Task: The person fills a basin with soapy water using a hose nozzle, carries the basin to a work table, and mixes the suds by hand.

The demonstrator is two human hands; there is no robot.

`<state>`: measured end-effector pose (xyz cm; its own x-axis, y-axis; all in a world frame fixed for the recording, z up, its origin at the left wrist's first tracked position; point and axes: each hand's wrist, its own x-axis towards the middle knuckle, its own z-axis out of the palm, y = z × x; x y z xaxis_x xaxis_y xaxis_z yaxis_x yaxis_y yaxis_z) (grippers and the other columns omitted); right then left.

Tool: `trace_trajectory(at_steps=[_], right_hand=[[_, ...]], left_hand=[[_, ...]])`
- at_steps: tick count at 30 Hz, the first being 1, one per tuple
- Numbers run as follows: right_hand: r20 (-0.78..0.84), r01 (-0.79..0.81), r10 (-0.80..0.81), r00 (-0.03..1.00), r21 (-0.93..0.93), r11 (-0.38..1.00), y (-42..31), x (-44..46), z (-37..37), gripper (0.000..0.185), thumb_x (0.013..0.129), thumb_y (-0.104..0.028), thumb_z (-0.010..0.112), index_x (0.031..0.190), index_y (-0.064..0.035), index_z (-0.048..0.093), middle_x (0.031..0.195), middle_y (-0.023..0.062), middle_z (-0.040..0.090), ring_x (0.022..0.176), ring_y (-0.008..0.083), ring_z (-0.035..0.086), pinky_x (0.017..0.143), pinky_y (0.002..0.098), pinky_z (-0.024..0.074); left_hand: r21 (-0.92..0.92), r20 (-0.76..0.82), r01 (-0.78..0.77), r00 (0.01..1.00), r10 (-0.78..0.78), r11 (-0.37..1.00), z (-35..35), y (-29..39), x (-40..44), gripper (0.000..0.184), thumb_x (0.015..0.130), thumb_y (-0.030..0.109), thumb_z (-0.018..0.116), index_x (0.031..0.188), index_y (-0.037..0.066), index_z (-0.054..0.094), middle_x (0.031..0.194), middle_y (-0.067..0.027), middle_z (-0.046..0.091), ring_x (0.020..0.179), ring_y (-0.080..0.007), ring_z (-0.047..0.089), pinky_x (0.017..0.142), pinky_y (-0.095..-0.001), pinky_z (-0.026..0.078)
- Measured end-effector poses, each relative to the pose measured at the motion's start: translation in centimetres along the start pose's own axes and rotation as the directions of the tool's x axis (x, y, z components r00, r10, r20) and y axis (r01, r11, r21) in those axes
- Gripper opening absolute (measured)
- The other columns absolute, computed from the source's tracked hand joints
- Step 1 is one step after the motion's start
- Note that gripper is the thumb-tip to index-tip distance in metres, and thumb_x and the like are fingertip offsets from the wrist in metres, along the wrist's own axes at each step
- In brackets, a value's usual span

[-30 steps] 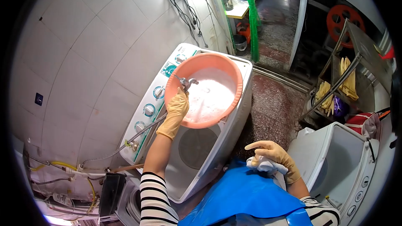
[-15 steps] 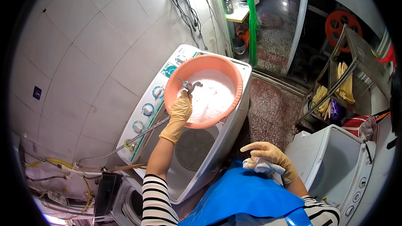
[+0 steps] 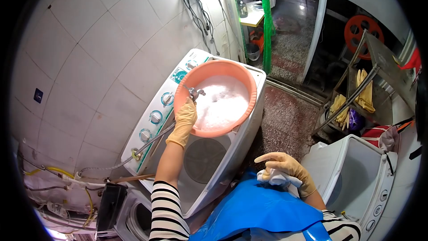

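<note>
My left hand (image 3: 185,122), in a yellow rubber glove, is closed round a metal tap (image 3: 194,93) with a braided hose (image 3: 154,140) running from it. The tap is over an orange basin (image 3: 182,80) of foamy water (image 3: 225,102), which rests on a white twin-tub washing machine (image 3: 263,107). Below the basin, the machine's open tub (image 3: 204,160) shows. My right hand (image 3: 290,169), gloved too, holds a bunched white cloth (image 3: 277,177) near the blue apron (image 3: 258,212), its index finger stretched out.
A second washing machine (image 3: 334,165) stands open at the lower right. Behind it is a metal rack (image 3: 379,69) with yellow gloves (image 3: 365,91). A green curtain (image 3: 266,27) hangs at the doorway. Cables (image 3: 196,13) hang on the tiled wall. Pipes (image 3: 53,169) and a black box (image 3: 110,205) are at lower left.
The view has shifted slightly. My left hand and the tap have moved a little over the basin, and my right hand still holds the cloth.
</note>
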<state>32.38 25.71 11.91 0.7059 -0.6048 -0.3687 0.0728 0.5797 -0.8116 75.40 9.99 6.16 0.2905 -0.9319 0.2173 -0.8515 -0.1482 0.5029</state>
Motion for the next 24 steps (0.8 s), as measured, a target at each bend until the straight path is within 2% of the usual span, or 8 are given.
trace_trajectory(at_steps=[4, 9, 14, 15, 20, 23, 24], right_hand=[[-0.022, 0.021, -0.021, 1.0, 0.002, 1.0, 0.1, -0.3, -0.3, 0.04, 0.09, -0.021, 0.069, 0.123, 0.002, 0.066, 0.08, 0.002, 0.065, 0.077, 0.009, 0.061, 0.077, 0.0234, 0.052], [-0.028, 0.04, -0.041, 0.999, -0.033, 0.999, 0.1, -0.7, -0.7, 0.041, 0.091, -0.02, 0.068, 0.125, 0.003, 0.064, 0.081, 0.0036, 0.066, 0.079, 0.0102, 0.063, 0.078, 0.0241, 0.0527], [-0.037, -0.036, 0.04, 0.999, 0.086, 0.996, 0.1, -0.5, -0.5, 0.042, 0.091, -0.019, 0.067, 0.127, 0.0036, 0.063, 0.083, 0.0055, 0.067, 0.081, 0.0117, 0.064, 0.079, 0.0246, 0.0528], [-0.034, -0.043, 0.045, 0.998, 0.073, 0.996, -0.1, -0.4, -0.2, 0.042, 0.091, -0.019, 0.067, 0.126, 0.0036, 0.063, 0.083, 0.0055, 0.067, 0.081, 0.0117, 0.064, 0.08, 0.0245, 0.0529], [0.039, -0.047, 0.05, 0.998, -0.068, 0.997, -0.5, 1.1, -0.4, 0.042, 0.091, -0.019, 0.067, 0.126, 0.0037, 0.063, 0.084, 0.005, 0.067, 0.082, 0.0114, 0.064, 0.082, 0.0246, 0.0532], [0.056, -0.031, 0.036, 0.998, -0.089, 0.995, -0.2, 1.7, -0.3, 0.036, 0.091, -0.018, 0.067, 0.121, 0.0015, 0.067, 0.08, 0.0021, 0.064, 0.076, 0.0084, 0.061, 0.074, 0.0234, 0.0516], [0.056, -0.032, 0.038, 0.998, -0.106, 0.994, -0.4, 1.8, -0.2, 0.036, 0.091, -0.018, 0.067, 0.121, 0.0015, 0.067, 0.079, 0.002, 0.064, 0.077, 0.0083, 0.061, 0.075, 0.0235, 0.0519]], left_hand=[[0.207, 0.05, 0.021, 0.998, -0.032, 0.978, -2.7, 1.0, -1.2, 0.04, 0.102, 0.034, 0.049, 0.125, 0.001, 0.045, 0.1, -0.0262, 0.067, 0.087, -0.0421, 0.067, 0.076, -0.0503, 0.051], [0.341, 0.108, 0.07, 0.988, -0.113, 0.937, -5.9, 1.5, -3.8, 0.043, 0.103, 0.036, 0.048, 0.127, 0.001, 0.044, 0.103, -0.0268, 0.067, 0.09, -0.0427, 0.067, 0.078, -0.0497, 0.052], [0.403, 0.15, 0.14, 0.965, -0.216, 0.904, -7.4, -0.3, -7.5, 0.046, 0.103, 0.038, 0.047, 0.129, 0.0, 0.044, 0.106, -0.0274, 0.067, 0.092, -0.0434, 0.067, 0.08, -0.0492, 0.052], [0.403, 0.098, 0.098, 0.984, -0.15, 0.91, -6.0, -3.5, -8.2, 0.048, 0.103, 0.04, 0.046, 0.128, 0.0, 0.041, 0.102, -0.0298, 0.067, 0.09, -0.0476, 0.067, 0.076, -0.0535, 0.052], [0.435, 0.109, 0.182, 0.961, -0.253, 0.882, -4.9, -1.0, -12.4, 0.042, 0.103, 0.043, 0.044, 0.122, 0.005, 0.044, 0.098, -0.0267, 0.068, 0.086, -0.0455, 0.069, 0.075, -0.0553, 0.054], [0.408, 0.136, 0.193, 0.954, -0.269, 0.892, -3.3, -0.4, -14.0, 0.04, 0.103, 0.041, 0.044, 0.123, 0.006, 0.044, 0.097, -0.0257, 0.069, 0.086, -0.0456, 0.069, 0.075, -0.0548, 0.054], [0.383, 0.121, 0.205, 0.956, -0.269, 0.901, -2.9, -0.1, -14.3, 0.04, 0.103, 0.04, 0.045, 0.124, 0.007, 0.043, 0.096, -0.0257, 0.069, 0.086, -0.0456, 0.069, 0.074, -0.0548, 0.054]])
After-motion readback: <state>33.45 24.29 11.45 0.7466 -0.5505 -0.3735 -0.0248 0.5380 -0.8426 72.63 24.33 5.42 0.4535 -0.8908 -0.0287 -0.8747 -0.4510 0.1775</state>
